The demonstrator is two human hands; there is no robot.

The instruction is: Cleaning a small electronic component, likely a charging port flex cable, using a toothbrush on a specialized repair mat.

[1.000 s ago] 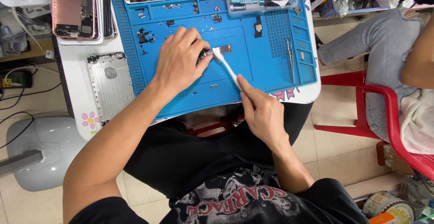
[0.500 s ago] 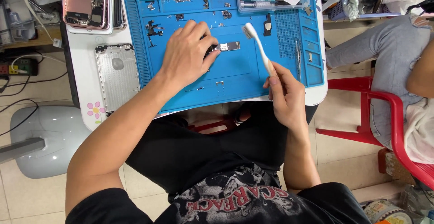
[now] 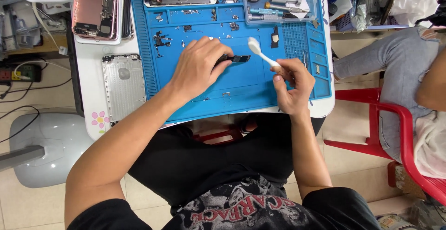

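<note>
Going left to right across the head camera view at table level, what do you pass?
Silver phone back shell → left hand → small dark part → white brush → right hand → red chair.

I see a bright blue work mat (image 3: 241, 95) on a white table (image 3: 88, 77) that has a small pink flower sticker (image 3: 99, 119). My right hand (image 3: 290, 86) holds a white brush (image 3: 260, 53); my left hand (image 3: 197, 67) rests on a small black part (image 3: 238, 58). A silver phone back (image 3: 123, 86) lies beside the mat, and a rose-pink phone (image 3: 95, 7) above it. My shirt (image 3: 232, 202) is black with grey and red print. A red chair (image 3: 390, 123) stands to the right.
</note>
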